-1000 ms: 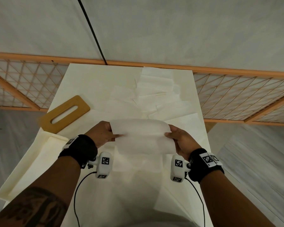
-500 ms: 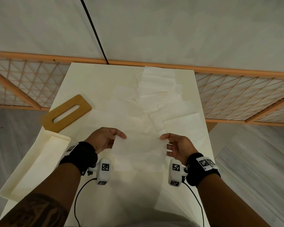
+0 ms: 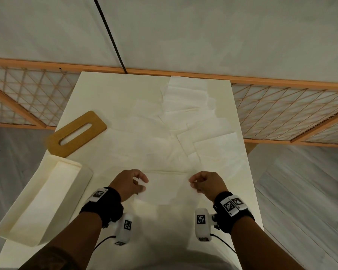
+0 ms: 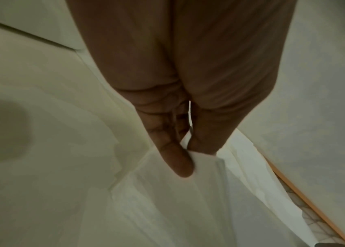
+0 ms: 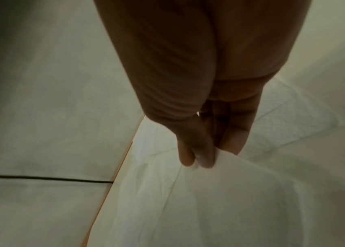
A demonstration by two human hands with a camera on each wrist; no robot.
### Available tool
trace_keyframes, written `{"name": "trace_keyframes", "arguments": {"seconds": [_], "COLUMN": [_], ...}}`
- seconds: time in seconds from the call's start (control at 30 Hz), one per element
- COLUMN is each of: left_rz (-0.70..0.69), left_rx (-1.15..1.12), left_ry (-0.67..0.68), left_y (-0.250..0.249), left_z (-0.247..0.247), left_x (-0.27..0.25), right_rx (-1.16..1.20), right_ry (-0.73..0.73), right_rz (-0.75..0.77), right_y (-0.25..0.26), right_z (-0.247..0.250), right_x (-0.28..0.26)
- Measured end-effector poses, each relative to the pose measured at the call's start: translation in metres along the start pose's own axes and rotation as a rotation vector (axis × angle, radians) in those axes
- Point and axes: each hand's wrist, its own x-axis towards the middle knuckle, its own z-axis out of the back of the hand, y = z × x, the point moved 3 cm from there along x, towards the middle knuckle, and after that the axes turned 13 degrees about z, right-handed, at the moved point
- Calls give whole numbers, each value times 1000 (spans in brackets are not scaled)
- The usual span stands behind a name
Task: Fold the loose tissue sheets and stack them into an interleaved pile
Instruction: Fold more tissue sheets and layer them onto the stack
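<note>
Closest to the person, a white tissue sheet [image 3: 165, 189] lies between the two hands near the front edge of the cream table [image 3: 113, 94]. The left hand [image 3: 128, 185] pinches the sheet's left edge between thumb and fingertips [image 4: 180, 164], and the wrist view shows the paper caught right at the tips. The right hand [image 3: 207, 184] pinches the right edge the same way, its fingers [image 5: 204, 154] pressed together on a corner of the paper. Both wrists wear black bands with white marker blocks. At about nine o'clock from the hands, a cream tray [image 3: 41, 201] sits on the table's left edge, hanging partly over it. Farther off, at about ten o'clock, a tan wooden lid [image 3: 77, 131] with a long slot lies flat on the table, just beyond the tray's far corner. From twelve to one o'clock, loose tissue sheets [image 3: 185, 114] lie spread and overlapping across the middle and right of the table, all the way to its far edge. Beyond the table, an orange wooden lattice rail [image 3: 281, 110] runs along the pale wall, and a thin black cord [image 3: 109, 36] climbs that wall at about eleven o'clock.
</note>
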Motion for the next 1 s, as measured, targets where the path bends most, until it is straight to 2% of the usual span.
{"name": "trace_keyframes", "arguments": {"seconds": [0.13,0.4,0.73,0.83,0.9,1.0], "left_rz": [-16,5,-24,-31,-43,-53], "left_rx": [100,122,198,261,323,392], "left_ry": [-59,-98,-155,-158,-160,-163], "left_y": [2,3,3,3,2,0], "left_z": [0,0,-9,-10,-9,-7], "left_x": [1,5,12,13,13,10], "right_rx": [-119,-217,-330,-501,-465,-336], "right_ry": [-52,-107,-83,-86,-101,-36], "right_rz": [21,41,-9,10,93,165], "right_y": [-1,5,6,24,46,78], "right_z": [-6,-11,-20,-26,-37,-66], "right_x": [-2,3,12,22,32,52]}}
